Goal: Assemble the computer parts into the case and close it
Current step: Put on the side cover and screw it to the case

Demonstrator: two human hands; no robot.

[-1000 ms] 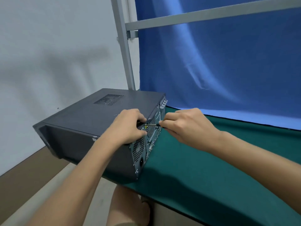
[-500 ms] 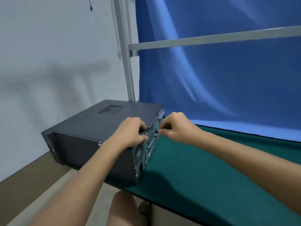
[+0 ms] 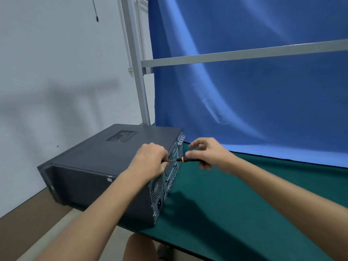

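A dark grey computer case (image 3: 98, 162) lies on its side at the left end of the green table (image 3: 235, 213), side panel on top, its perforated rear panel (image 3: 160, 187) facing right. My left hand (image 3: 148, 161) rests curled over the case's top rear edge, fingers at the tip of a screwdriver (image 3: 179, 159) with an orange and black handle. The shaft points left into the rear edge. My right hand (image 3: 209, 155) holds the screwdriver's handle loosely, its upper fingers lifted and blurred.
A blue cloth backdrop (image 3: 254, 91) hangs behind the table on a grey metal frame (image 3: 143, 87). The case overhangs the table's left edge, with a white wall (image 3: 56, 72) and floor beyond. My knee (image 3: 139, 247) shows below the table's front edge.
The camera has tilted up. My right hand has loosened and shifted back along the handle, so the orange collar shows now. The left hand stays on the case edge.
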